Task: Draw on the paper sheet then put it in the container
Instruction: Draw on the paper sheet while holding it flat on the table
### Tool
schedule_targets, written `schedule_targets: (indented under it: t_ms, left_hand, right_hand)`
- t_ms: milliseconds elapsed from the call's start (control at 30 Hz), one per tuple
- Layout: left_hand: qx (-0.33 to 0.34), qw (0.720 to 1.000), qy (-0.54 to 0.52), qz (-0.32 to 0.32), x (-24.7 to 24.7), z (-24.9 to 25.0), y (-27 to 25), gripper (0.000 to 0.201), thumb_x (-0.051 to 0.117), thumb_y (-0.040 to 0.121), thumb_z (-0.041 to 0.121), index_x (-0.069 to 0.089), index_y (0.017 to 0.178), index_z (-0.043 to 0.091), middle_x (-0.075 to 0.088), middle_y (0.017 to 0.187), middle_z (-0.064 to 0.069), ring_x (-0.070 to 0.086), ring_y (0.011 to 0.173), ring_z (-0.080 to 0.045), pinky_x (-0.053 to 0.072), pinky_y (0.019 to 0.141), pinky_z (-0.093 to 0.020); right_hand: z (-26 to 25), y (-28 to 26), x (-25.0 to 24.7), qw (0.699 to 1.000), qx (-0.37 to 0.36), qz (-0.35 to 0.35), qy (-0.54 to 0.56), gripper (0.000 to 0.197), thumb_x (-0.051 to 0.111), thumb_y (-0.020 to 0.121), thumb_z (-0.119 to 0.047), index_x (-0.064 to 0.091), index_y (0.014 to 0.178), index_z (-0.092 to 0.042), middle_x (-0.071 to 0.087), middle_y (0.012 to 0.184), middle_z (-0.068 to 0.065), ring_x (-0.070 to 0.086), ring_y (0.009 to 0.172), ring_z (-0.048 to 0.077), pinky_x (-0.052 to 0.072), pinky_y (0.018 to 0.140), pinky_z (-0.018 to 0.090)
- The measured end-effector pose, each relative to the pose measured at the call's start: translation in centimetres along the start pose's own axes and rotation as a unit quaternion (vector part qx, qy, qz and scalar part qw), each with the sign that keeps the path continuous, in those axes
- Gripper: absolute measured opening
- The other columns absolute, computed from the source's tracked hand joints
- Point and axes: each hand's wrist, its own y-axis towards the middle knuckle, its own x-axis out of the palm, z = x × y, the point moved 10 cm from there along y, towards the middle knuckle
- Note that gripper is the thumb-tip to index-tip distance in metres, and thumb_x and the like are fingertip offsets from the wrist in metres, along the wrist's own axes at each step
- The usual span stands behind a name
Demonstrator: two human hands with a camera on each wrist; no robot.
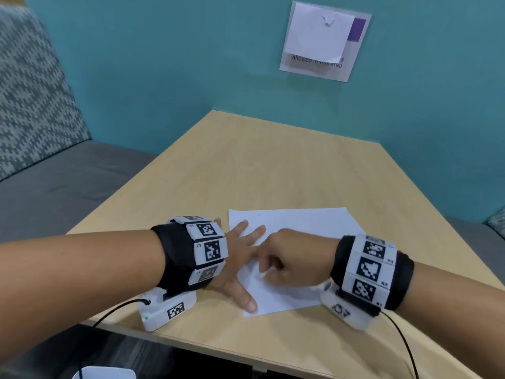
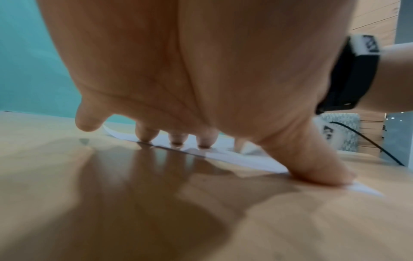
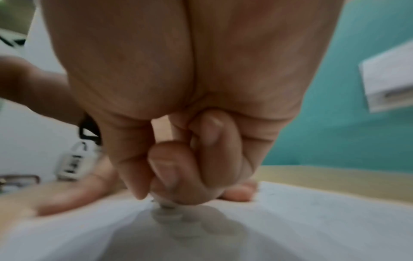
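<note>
A white paper sheet [image 1: 295, 228] lies flat on the wooden table [image 1: 273, 165], near its front edge. My left hand [image 1: 240, 258] rests on the sheet's left edge with fingers spread straight, pressing it down; in the left wrist view the fingertips [image 2: 176, 141] and thumb touch the paper [image 2: 234, 159]. My right hand [image 1: 287, 258] is curled around a small white drawing tool [image 1: 263, 274] whose tip meets the sheet. In the right wrist view the fingers [image 3: 178, 167] pinch the tool's tip [image 3: 166, 203] against the paper [image 3: 312, 220]. Most of the tool is hidden inside the fist.
A white object [image 1: 103, 373] shows at the bottom edge, below the table front. A grey bench [image 1: 54, 187] with a patterned cushion stands at the left. A teal wall [image 1: 191, 64] with a paper sign [image 1: 325, 39] backs the table.
</note>
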Motion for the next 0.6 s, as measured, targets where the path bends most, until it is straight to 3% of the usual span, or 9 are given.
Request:
schedule_targets:
  t_ms: [100,200,367,500,600]
  left_hand:
    - [-0.004,1.0,-0.002,0.001,0.2,-0.2,0.2,0.118,0.062,0.067,0.084,-0.018,0.148,0.056,-0.03,0.161,0.011,-0.027,0.149,-0.027,-0.007,0.11,-0.075]
    - [-0.005,1.0,-0.006,0.002,0.2,-0.3,0.2,0.116,0.063,0.067,0.084,-0.016,0.147,0.056,-0.031,0.161,0.011,-0.027,0.149,-0.026,-0.008,0.11,-0.074]
    - [-0.011,1.0,0.011,-0.013,0.1,-0.2,-0.1,0.121,0.061,0.069,0.084,-0.026,0.147,0.051,-0.032,0.16,0.01,-0.026,0.149,-0.026,-0.006,0.111,-0.073]
    - [-0.007,1.0,0.007,-0.013,0.0,-0.3,0.0,0.12,0.061,0.068,0.084,-0.017,0.152,0.05,-0.031,0.161,0.009,-0.026,0.149,-0.026,-0.008,0.111,-0.074]
    - [-0.012,1.0,0.021,-0.017,0.3,-0.5,0.2,0.124,0.059,0.066,0.087,-0.024,0.149,0.049,-0.032,0.16,0.01,-0.027,0.149,-0.026,-0.006,0.111,-0.073]
  right_hand:
    - [2.5,0.2,-1.2,0.998,0.048,0.032,0.004,0.01,0.06,0.088,-0.018,0.065,0.088,-0.01,0.052,0.069,-0.011,0.047,0.063,0.008,0.04,0.067,0.027]
    - [-0.1,-0.2,0.6,1.0,-0.005,-0.005,0.013,0.004,0.059,0.09,-0.021,0.056,0.087,-0.023,0.047,0.069,-0.017,0.046,0.064,0.003,0.038,0.067,0.025]
    - [3.4,-0.1,-1.6,0.997,0.069,0.037,0.011,0.011,0.059,0.088,-0.021,0.067,0.093,-0.014,0.052,0.071,-0.015,0.049,0.065,0.004,0.04,0.068,0.025]
    - [-1.0,-1.5,0.9,1.0,-0.011,-0.012,0.027,0.015,0.058,0.088,-0.02,0.068,0.093,-0.01,0.064,0.075,0.001,0.054,0.065,0.013,0.046,0.065,0.028]
    - [0.7,-1.4,0.1,0.999,0.014,0.0,0.029,0.011,0.06,0.088,-0.023,0.066,0.091,-0.015,0.055,0.067,-0.013,0.049,0.061,0.003,0.042,0.062,0.022]
